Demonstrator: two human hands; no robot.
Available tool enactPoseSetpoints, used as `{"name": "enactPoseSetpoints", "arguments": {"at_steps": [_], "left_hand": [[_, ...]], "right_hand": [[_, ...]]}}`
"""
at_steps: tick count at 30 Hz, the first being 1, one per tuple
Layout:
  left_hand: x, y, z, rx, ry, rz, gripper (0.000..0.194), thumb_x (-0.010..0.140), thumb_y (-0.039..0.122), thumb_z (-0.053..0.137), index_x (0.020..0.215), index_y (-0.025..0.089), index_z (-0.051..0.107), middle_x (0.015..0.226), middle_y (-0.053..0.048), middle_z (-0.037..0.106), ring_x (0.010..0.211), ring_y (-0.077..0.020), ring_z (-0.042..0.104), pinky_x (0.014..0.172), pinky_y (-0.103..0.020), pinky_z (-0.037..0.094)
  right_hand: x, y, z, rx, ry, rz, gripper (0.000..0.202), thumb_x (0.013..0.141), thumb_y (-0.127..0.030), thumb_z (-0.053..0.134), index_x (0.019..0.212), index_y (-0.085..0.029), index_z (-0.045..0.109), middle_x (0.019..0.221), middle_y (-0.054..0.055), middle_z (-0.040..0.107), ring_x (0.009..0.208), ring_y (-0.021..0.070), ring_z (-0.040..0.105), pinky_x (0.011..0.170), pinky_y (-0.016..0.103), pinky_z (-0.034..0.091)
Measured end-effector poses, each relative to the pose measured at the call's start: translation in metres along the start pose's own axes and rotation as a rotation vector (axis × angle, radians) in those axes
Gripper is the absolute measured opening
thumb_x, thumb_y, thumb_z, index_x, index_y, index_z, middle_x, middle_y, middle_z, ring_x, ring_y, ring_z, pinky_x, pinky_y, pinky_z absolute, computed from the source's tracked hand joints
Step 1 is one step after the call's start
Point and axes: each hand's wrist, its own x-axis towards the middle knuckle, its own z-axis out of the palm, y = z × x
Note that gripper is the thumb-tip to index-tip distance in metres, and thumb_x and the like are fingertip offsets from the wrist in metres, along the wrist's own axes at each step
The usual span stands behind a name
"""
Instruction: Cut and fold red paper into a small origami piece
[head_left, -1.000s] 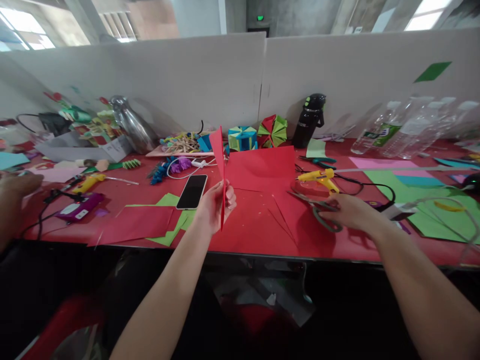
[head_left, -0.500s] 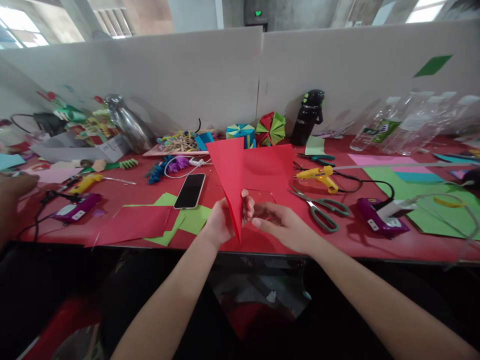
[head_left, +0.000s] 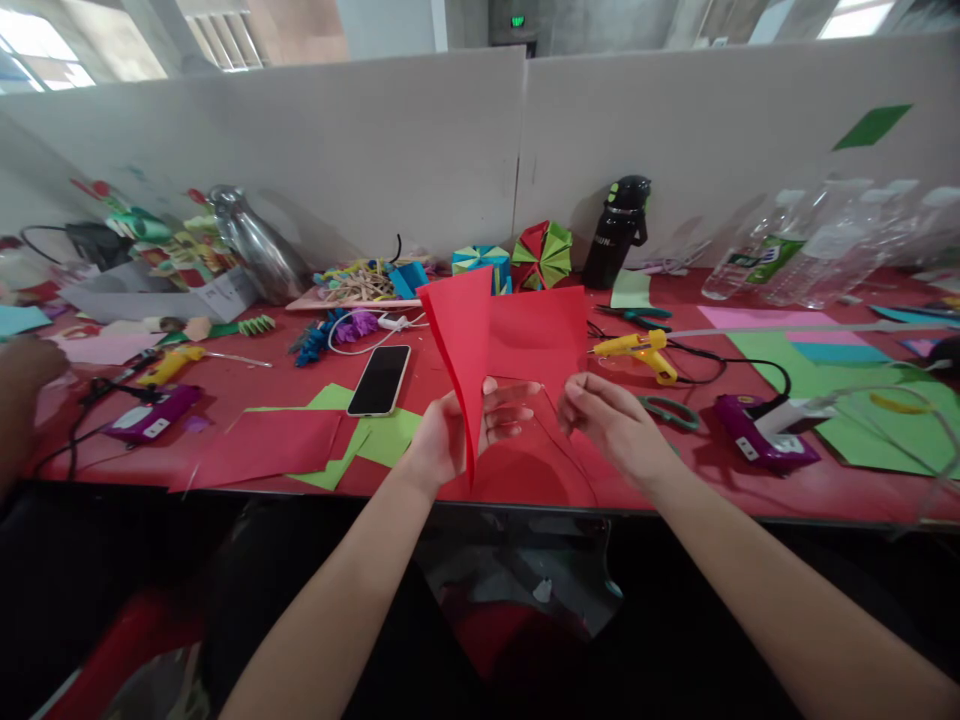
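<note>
My left hand (head_left: 442, 440) is closed on a folded sheet of red paper (head_left: 466, 350), its thumb and fingers on either side of the lower part. The sheet stands upright, edge towards me. Behind it is a flat area of red paper (head_left: 534, 335); whether it joins the held sheet I cannot tell. To the right, my right hand (head_left: 619, 425) has its fingers pinched together near that paper's lower right. What lies between the fingertips is too small to make out. Scissors (head_left: 671, 412) lie partly hidden behind my right hand.
Beyond the scissors lies a yellow glue gun (head_left: 634, 350), its cord running to a purple power strip (head_left: 765, 440). A phone (head_left: 379, 380) rests on green paper (head_left: 394, 438) at left. A black bottle (head_left: 616, 235) stands behind. Another person's hand (head_left: 30, 370) shows far left.
My right hand has moved right and slightly up, away from my left hand, its fingers now pinched. The left hand's fingers have stretched out more to the right of the sheet.
</note>
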Motion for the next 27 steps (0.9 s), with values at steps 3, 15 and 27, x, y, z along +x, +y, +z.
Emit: {"name": "enactPoseSetpoints", "arguments": {"at_steps": [3,15,27], "left_hand": [[0.000,0.000,0.000,0.032,0.020,-0.002,0.013,0.086,0.030,0.060,0.087,0.017,0.062,0.128,-0.015,0.067,0.101,-0.0272,0.071,0.084,-0.034,0.054],[0.001,0.031,0.002,0.098,0.378,0.216,0.016,0.090,0.015,0.052,0.085,0.012,0.066,0.107,-0.015,0.074,0.086,-0.0221,0.073,0.072,-0.031,0.056],[0.005,0.029,-0.011,0.040,0.406,0.334,0.002,0.088,0.016,0.064,0.086,0.017,0.063,0.075,0.001,0.068,0.058,-0.0088,0.063,0.054,-0.019,0.051]], "right_hand": [[0.004,-0.002,-0.011,0.029,0.067,-0.036,0.024,0.089,-0.041,0.058,0.077,-0.023,0.049,0.072,-0.002,0.046,0.066,0.0145,0.050,0.062,0.028,0.045],[0.000,-0.007,-0.048,-0.726,-0.246,0.047,0.034,0.091,-0.045,0.057,0.067,-0.021,0.055,0.061,-0.002,0.056,0.057,0.0136,0.050,0.057,0.028,0.040],[-0.013,0.031,-0.006,-1.213,-0.366,-0.103,0.017,0.096,-0.019,0.049,0.093,-0.017,0.065,0.097,0.009,0.066,0.085,0.0200,0.065,0.081,0.033,0.048]]}}
